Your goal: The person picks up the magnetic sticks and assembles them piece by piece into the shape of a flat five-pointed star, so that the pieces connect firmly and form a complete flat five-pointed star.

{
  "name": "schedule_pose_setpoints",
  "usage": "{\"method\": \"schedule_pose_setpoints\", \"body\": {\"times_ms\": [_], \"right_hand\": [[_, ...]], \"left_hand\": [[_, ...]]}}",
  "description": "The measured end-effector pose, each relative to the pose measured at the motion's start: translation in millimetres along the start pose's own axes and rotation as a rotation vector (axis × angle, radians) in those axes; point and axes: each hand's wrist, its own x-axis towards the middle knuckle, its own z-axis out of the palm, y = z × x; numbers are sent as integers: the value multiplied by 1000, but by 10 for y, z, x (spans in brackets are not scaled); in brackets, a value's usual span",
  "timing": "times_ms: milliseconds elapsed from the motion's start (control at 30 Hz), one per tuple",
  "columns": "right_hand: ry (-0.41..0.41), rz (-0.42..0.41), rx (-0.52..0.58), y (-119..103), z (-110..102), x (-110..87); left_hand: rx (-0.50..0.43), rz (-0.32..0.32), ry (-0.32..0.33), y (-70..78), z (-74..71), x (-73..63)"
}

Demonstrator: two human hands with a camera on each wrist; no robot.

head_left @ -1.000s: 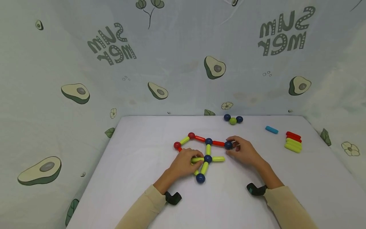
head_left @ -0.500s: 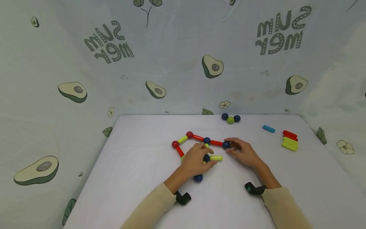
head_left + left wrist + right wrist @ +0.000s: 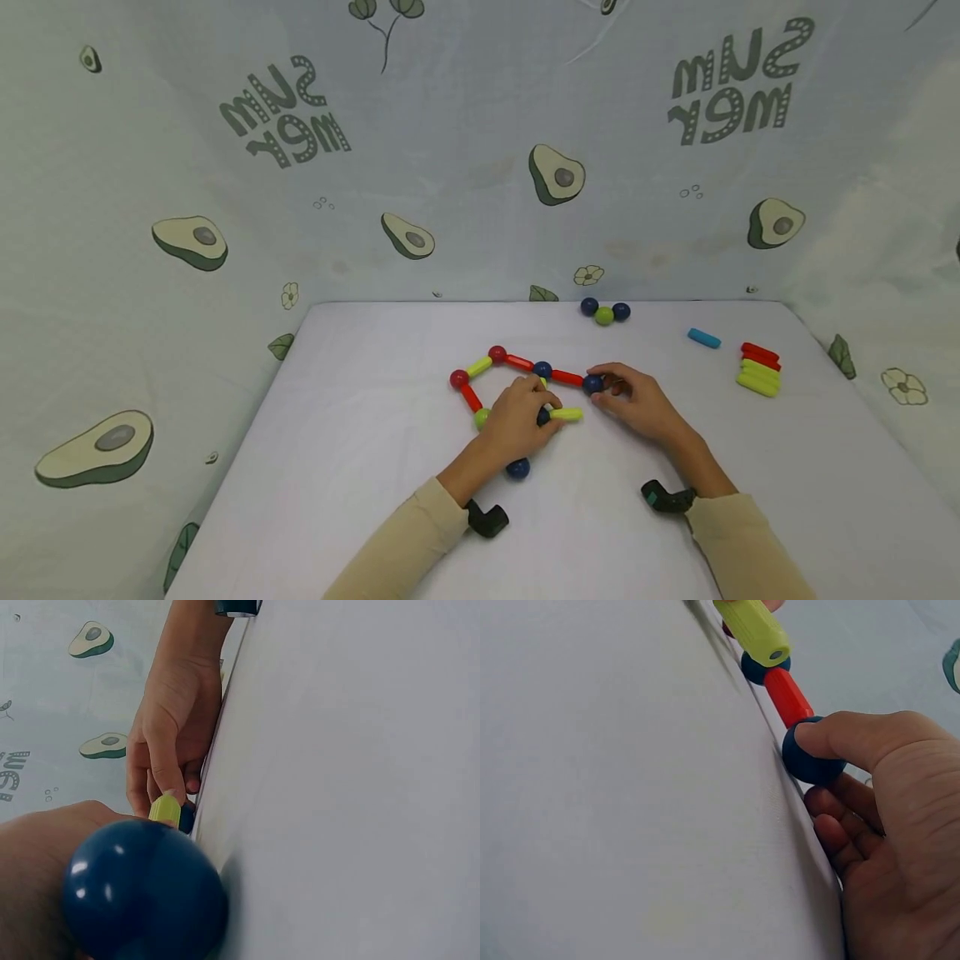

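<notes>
A structure of rods and balls lies on the table. My left hand (image 3: 517, 423) reaches over it and grips the central blue ball (image 3: 543, 416), from which a yellow rod (image 3: 567, 414) points right. My right hand (image 3: 637, 402) pinches another blue ball (image 3: 810, 761) between thumb and fingers, at the end of a red rod (image 3: 787, 697). Two red balls (image 3: 459, 380) and a green ball (image 3: 482, 418) form the structure's left side. The front blue ball (image 3: 146, 889) looms close in the left wrist view. My left hand hides the structure's middle.
Two dark blue balls (image 3: 621, 312) and a green one (image 3: 604, 316) stand at the table's back edge. A blue rod (image 3: 704, 337) lies at the right, near a stack of red and yellow rods (image 3: 760, 370). A patterned cloth hangs behind.
My left hand has let go of the left yellow rod and moved right onto the central blue ball. My right hand keeps its pinch, and the ball in it has shifted very slightly.
</notes>
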Motion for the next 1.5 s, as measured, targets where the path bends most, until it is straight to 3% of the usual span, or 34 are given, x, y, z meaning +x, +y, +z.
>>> {"method": "schedule_pose_setpoints", "body": {"times_ms": [433,733,867,1000,1100,1300,1500], "right_hand": [[-35,-40,21,-110,-24,-58],[-54,-56,0,-133,8,-46],[-63,-30,-16,-139,-40,-47],[-26,30,-46,-77,-188,-32],[23,79,-80,34,-339,5],[132,138,-128,338,-655,72],[198,172,-204,549,-957,130]], "left_hand": [[22,-41,70,8,48,42],[39,-53,68,18,20,54],[14,-98,41,14,4,39],[46,-170,25,6,-9,19],[84,-188,19,-22,-28,1],[101,-137,-19,-94,-72,-37],[79,-60,-101,-166,-192,-97]]}}
